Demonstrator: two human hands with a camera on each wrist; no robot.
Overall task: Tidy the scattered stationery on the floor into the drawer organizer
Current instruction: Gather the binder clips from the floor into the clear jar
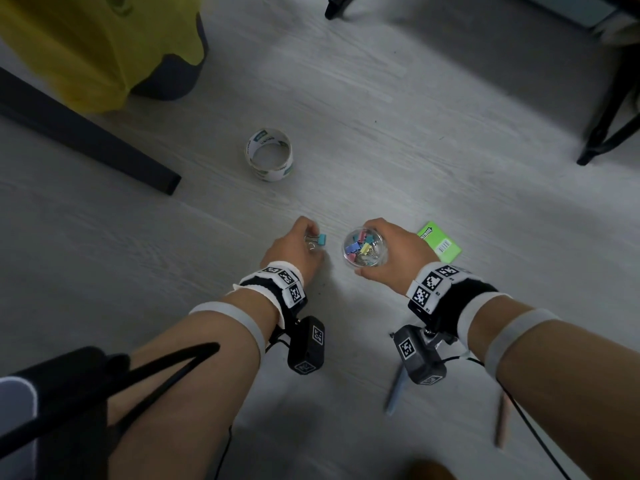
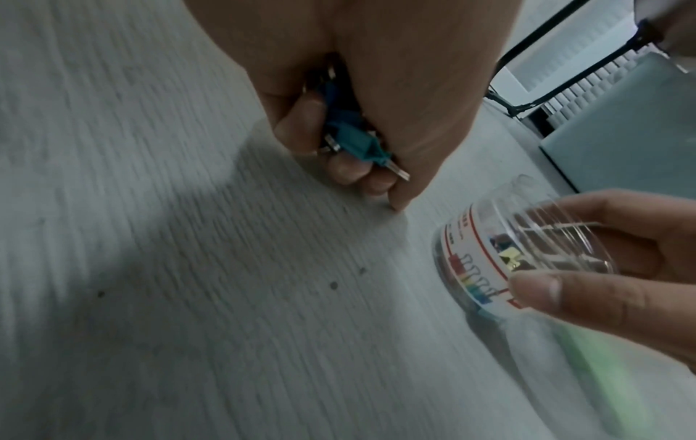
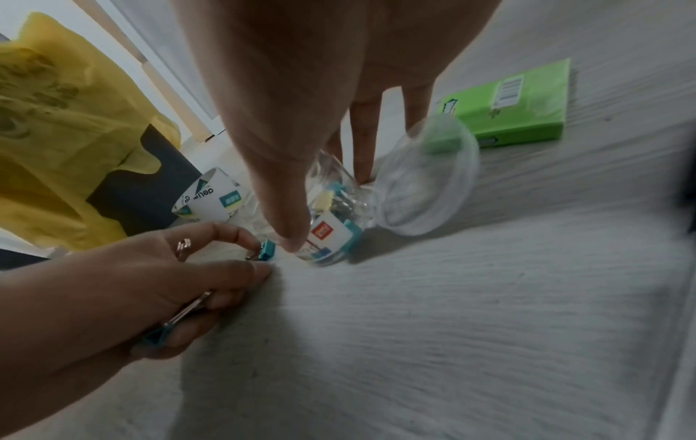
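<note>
Nearest: left hand (image 1: 294, 249) pinching a teal metal binder clip (image 1: 321, 240) at the floor, apparently more tucked in its palm. Right hand (image 1: 389, 252) wraps the clear plastic clip tub (image 1: 364, 250). Beyond, white tape roll (image 1: 269, 154). Risk: palmed clips spilling on transfer.

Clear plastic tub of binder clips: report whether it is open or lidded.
Open. The clear plastic tub in the right hand shows coloured clips through an uncovered mouth; its clear round lid lies beside it on the floor.

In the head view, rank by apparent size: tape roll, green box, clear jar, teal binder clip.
Largest to smallest:
1. tape roll
2. green box and clear jar, too close to separate; the right hand partly covers both
3. teal binder clip
</note>
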